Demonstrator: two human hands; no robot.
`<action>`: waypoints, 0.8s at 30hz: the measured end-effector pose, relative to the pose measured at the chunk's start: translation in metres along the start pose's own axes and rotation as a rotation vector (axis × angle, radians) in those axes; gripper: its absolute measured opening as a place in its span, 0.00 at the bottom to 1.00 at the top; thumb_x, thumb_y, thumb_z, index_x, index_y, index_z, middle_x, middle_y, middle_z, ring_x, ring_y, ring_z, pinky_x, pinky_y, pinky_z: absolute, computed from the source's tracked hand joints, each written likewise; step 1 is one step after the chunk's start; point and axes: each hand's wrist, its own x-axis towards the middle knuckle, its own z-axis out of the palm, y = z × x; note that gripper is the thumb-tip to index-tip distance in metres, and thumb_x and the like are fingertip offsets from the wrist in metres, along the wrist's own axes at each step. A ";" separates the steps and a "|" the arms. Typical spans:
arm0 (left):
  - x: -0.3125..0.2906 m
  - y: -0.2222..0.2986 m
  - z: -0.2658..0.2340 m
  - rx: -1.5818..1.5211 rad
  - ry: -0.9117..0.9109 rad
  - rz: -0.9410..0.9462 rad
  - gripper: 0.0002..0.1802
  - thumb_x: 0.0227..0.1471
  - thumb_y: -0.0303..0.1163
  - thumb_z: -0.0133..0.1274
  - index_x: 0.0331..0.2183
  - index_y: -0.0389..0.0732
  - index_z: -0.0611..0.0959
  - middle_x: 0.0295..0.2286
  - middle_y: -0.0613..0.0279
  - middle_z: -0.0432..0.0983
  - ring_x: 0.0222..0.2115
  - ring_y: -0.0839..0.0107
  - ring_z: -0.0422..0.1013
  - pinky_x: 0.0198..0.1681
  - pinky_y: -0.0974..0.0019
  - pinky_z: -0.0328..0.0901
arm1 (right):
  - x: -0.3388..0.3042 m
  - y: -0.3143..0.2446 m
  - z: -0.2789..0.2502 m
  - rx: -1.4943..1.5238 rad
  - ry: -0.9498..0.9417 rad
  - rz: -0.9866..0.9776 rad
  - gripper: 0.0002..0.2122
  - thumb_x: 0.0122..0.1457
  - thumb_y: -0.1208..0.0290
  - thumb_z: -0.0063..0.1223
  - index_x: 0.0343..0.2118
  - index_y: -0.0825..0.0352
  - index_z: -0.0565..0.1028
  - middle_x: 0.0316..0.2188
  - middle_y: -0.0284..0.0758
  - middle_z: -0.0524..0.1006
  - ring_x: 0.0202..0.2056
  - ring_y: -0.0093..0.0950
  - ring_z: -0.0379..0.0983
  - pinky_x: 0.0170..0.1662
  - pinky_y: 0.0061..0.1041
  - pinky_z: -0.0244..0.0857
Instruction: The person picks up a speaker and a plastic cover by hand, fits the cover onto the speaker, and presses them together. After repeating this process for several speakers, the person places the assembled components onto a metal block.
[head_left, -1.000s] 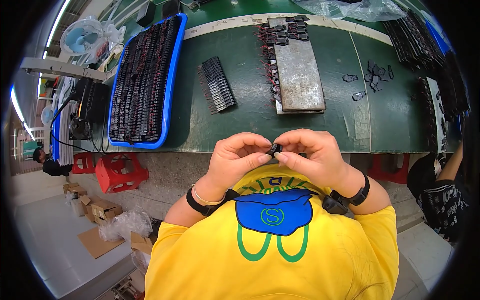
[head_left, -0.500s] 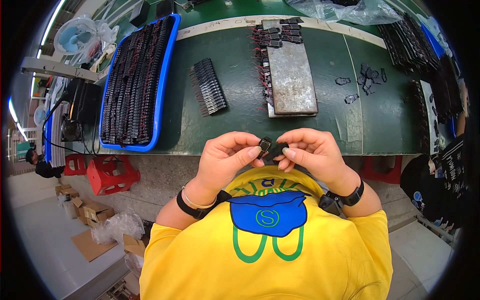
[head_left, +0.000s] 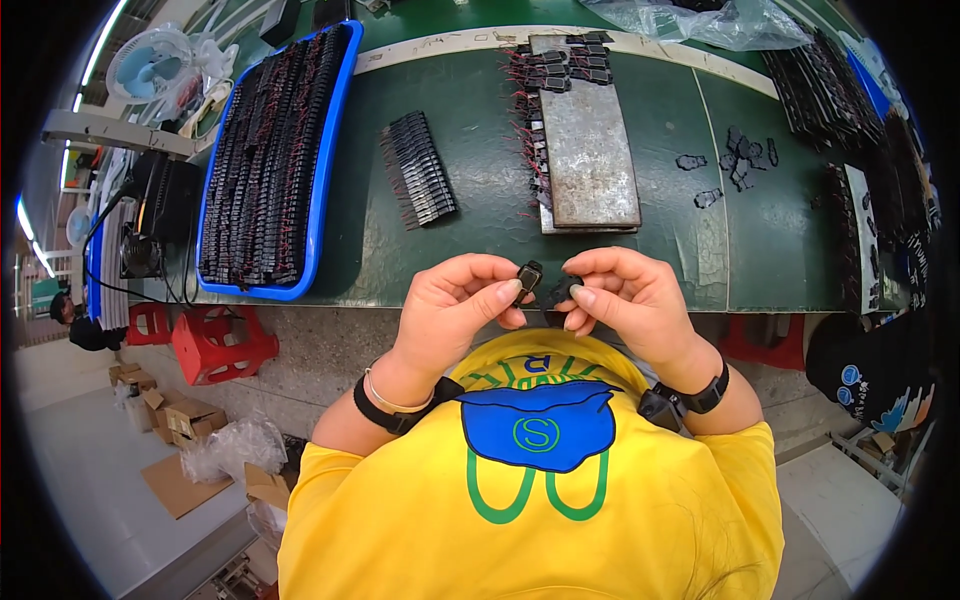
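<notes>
Between thumb and fingers of my left hand (head_left: 462,298) is a small black rectangular component (head_left: 529,276) with a gold-toned rim, tilted upright. My right hand (head_left: 632,305) pinches a small dark black piece (head_left: 562,292), partly hidden by the fingertips. The two pieces are close together but apart, just off the table's near edge. Beyond them on the green table lies a grey metal plate (head_left: 592,160), with black parts and red wires along its left side and far end. A slanted row of black parts (head_left: 418,170) rests left of the plate.
A blue tray (head_left: 322,190) packed with wired black parts stands at left. Loose flat black pieces (head_left: 742,152) lie right of the plate. Stacked black parts (head_left: 825,85) sit far right, beside a person's dark sleeve (head_left: 870,365). Red stools (head_left: 222,345) stand under the table edge.
My hands have drawn slightly apart, opening a small gap between the two pieces. The piece in my right hand has turned. At right, the neighbouring person's dark clothing has shifted.
</notes>
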 end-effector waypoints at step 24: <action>-0.002 0.007 -0.003 0.047 -0.046 -0.135 0.09 0.52 0.23 0.53 0.37 0.32 0.79 0.28 0.58 0.77 0.26 0.75 0.74 0.30 0.74 0.70 | -0.001 -0.031 -0.048 -0.577 0.529 -0.461 0.14 0.56 0.80 0.50 0.46 0.72 0.71 0.30 0.36 0.77 0.28 0.19 0.73 0.31 0.16 0.67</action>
